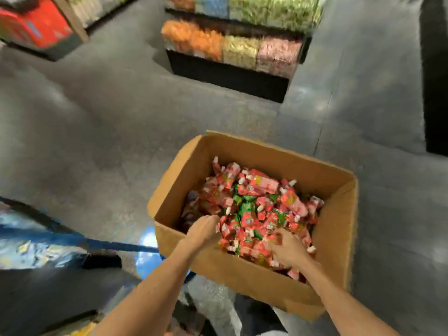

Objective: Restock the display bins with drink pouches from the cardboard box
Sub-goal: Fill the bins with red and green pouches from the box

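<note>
The drink pouches are small, mostly red, some green, with white caps, and they lie in a loose heap inside the open cardboard box. The left hand dips its bent fingers into the heap; I cannot tell if it holds anything. The right hand curls its fingers round some red pouches. Further away on the grey floor stand blurred display bins.
</note>
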A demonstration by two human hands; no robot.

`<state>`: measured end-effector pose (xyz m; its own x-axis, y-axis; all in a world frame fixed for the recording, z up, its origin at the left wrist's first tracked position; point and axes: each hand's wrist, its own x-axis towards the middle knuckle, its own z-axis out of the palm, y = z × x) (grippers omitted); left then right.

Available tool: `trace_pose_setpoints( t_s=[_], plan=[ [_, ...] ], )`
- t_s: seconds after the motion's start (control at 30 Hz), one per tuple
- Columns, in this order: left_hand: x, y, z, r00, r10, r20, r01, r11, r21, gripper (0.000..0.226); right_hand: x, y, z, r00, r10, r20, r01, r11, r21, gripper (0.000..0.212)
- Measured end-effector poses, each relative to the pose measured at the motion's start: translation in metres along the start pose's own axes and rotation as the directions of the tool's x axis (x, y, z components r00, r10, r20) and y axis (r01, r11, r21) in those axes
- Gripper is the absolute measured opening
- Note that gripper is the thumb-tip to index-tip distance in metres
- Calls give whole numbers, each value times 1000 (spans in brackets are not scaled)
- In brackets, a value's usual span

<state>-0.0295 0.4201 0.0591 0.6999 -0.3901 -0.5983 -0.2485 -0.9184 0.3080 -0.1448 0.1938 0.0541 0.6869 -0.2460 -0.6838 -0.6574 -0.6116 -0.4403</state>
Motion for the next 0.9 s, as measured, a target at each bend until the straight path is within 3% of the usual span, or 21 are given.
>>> trace_pose_setpoints(
  t_s=[0.1,0.2,0.27,0.37,0.53,0.6,0.63,0.67,0.73,0.8,0.9],
  plan=[
    [52,8,18,994,-72,76,85,980,-180,39,52,5,3,996,84,23,-85,996,33,57],
    [95,22,35,980,-112,164,159,935,-316,38,91,10,3,980,197,17,-197,967,159,53],
    [123,31,49,966,-152,209,225,895,-386,27,115,18,7,943,332,27,-325,899,295,56],
    [158,42,74,935,-224,274,334,813,-477,48,141,31,18,856,508,96,-495,753,433,72],
    [198,48,108,916,-323,239,402,716,-571,63,168,47,39,802,588,107,-531,619,579,79],
    [207,54,117,902,-381,204,424,688,-589,77,173,52,44,785,615,73,-530,607,592,69],
    [211,57,120,888,-417,196,446,672,-591,80,173,54,45,781,621,61,-530,608,591,52],
    [214,61,122,873,-450,191,469,662,-584,78,174,56,46,788,615,38,-518,628,581,34],
    [219,64,123,853,-489,181,499,664,-557,62,173,59,46,814,581,12,-484,666,567,23],
    [219,60,118,864,-470,180,476,646,-597,41,173,61,43,828,560,25,-475,678,561,25],
    [206,46,103,928,-299,224,362,574,-734,19,172,59,38,861,508,0,-439,745,502,26]
  ],
)
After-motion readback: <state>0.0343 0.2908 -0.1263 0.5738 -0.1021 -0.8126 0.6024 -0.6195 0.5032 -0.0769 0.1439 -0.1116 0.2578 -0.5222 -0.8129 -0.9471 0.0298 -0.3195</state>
